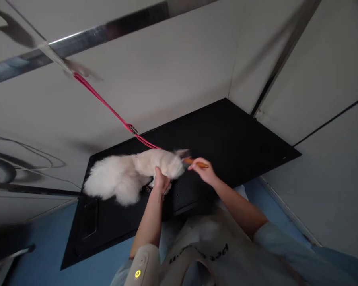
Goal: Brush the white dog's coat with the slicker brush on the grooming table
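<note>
A fluffy white dog [110, 178] stands on the black grooming table [223, 135], its blurred head toward the right and its bushy rear to the left. My left hand [161, 181] is closed on the dog's near side, just below its head, with the thumb up against the fur. What part the fingers grip is hidden. In my right hand [203, 171] is a grooming brush [201, 165] by its orange handle. The brush's blurred head is beside the dog's face; whether it touches the fur I cannot tell. A pink leash loop [107, 105] runs down to the dog's neck.
A metal bar [107, 33] crosses above the table, and the leash hangs from its fitting. White wall panels [185, 75] stand behind. At the left are cables [26, 145] and a grey hose [4, 169]. The floor [47, 238] is blue.
</note>
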`<state>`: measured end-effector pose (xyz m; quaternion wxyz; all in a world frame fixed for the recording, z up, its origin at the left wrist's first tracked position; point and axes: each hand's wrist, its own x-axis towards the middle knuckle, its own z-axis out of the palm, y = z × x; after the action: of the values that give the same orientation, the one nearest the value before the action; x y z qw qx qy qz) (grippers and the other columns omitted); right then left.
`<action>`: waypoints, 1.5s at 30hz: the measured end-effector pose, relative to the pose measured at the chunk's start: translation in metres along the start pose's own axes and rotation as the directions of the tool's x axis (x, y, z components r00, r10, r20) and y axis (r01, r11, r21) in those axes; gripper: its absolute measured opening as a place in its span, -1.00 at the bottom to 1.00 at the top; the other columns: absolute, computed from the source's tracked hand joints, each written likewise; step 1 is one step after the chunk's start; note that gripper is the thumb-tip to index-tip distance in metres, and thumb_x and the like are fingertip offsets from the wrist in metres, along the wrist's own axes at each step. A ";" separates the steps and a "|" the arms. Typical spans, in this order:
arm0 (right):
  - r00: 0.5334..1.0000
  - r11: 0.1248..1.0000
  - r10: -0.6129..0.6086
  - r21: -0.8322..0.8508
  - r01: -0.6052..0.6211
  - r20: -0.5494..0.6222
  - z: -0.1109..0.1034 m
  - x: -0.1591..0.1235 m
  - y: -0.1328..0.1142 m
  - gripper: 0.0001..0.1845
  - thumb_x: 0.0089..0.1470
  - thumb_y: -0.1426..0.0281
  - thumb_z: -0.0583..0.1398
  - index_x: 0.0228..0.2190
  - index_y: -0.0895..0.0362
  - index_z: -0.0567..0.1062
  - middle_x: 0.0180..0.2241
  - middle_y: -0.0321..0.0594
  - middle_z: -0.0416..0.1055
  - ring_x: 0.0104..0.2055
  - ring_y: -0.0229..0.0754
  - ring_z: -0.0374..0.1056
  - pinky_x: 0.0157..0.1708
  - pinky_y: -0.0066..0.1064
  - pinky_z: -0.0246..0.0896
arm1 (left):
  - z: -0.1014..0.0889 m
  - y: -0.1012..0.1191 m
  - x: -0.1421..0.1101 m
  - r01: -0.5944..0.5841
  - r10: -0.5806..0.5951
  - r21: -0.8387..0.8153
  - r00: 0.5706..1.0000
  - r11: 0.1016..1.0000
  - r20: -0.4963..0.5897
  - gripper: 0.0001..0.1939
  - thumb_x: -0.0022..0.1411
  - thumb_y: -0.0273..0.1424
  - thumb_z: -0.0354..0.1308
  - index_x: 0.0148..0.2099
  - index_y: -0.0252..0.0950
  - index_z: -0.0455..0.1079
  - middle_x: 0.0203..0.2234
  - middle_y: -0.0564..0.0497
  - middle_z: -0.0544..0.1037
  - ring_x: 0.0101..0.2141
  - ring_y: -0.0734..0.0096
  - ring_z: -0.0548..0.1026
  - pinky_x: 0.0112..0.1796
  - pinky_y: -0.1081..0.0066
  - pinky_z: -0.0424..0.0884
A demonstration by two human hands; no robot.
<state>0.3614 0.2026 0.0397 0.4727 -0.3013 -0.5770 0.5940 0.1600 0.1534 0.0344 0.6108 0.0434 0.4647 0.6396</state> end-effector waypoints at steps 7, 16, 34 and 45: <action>0.968 0.999 0.028 -0.053 -0.015 0.251 0.004 -0.006 -0.003 -0.74 -0.02 0.17 0.27 -0.48 0.11 0.46 -0.51 -0.23 0.52 -0.35 -0.12 0.50 -0.19 -0.23 0.36 | -0.006 0.004 -0.002 0.068 -0.077 0.079 0.990 0.995 0.118 -0.32 0.39 -0.03 -0.35 0.12 -0.39 0.38 -0.14 -0.20 0.60 -0.05 0.24 0.53 -0.07 0.35 0.43; 0.974 0.998 0.035 -0.058 -0.023 0.222 0.010 -0.011 0.001 -0.76 0.01 0.18 0.25 -0.47 0.09 0.45 -0.53 -0.24 0.53 -0.35 -0.11 0.51 -0.23 -0.25 0.39 | 0.004 0.002 0.001 0.108 -0.116 0.100 0.990 0.989 0.075 -0.34 0.41 -0.10 -0.36 0.12 -0.45 0.37 -0.21 -0.19 0.62 -0.06 0.19 0.54 0.02 0.28 0.37; 0.848 0.975 -0.181 -0.203 0.089 -0.497 -0.001 -0.013 0.003 -0.82 0.10 0.21 0.16 -0.39 0.07 0.38 -0.34 -0.20 0.55 -0.14 -0.11 0.46 0.08 -0.09 0.20 | 0.012 0.010 0.010 0.000 0.006 0.119 0.999 0.993 -0.044 -0.42 0.39 -0.07 -0.26 0.14 -0.33 0.36 -0.10 -0.15 0.58 0.01 0.17 0.48 0.02 0.24 0.39; 0.882 0.994 -0.044 -0.106 -0.007 -0.469 0.014 -0.019 0.005 -0.79 0.08 0.17 0.16 -0.40 0.05 0.36 -0.37 -0.22 0.54 -0.17 -0.10 0.46 0.05 -0.12 0.22 | 0.008 0.011 0.012 0.096 -0.100 0.055 0.993 0.994 0.057 -0.44 0.43 -0.19 -0.33 0.13 -0.39 0.36 -0.24 -0.13 0.63 -0.01 0.25 0.50 0.07 0.23 0.35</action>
<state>0.3548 0.1801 0.0334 0.5877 -0.4554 -0.4780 0.4676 0.1534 0.1693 0.0401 0.6537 0.0555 0.4645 0.5948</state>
